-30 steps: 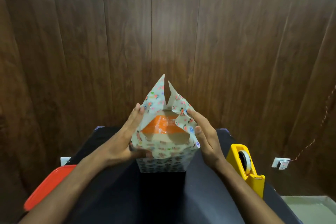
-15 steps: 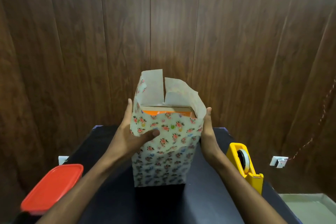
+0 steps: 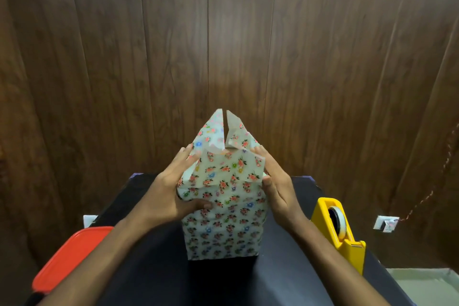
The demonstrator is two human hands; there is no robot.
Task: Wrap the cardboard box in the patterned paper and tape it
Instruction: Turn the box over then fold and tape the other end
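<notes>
The box stands upright in the middle of the black table, fully covered by floral patterned paper (image 3: 224,218); no cardboard shows. At its top the near flap is folded down and the far flap (image 3: 224,129) rises to a split point. My left hand (image 3: 173,189) presses the left side with straight fingers, its thumb across the front face. My right hand (image 3: 275,186) presses the right side flap inward with straight fingers.
A yellow tape dispenser (image 3: 340,233) stands at the table's right edge. A red lidded container (image 3: 67,258) sits at the left edge. The black table (image 3: 154,276) is narrow, with a wooden wall (image 3: 223,32) close behind it. A white wall socket (image 3: 384,223) is lower right.
The side flaps have been pushed inward, so the far flap now forms a point. The orange box top is now covered by paper. Both hands moved up to the top corners.
</notes>
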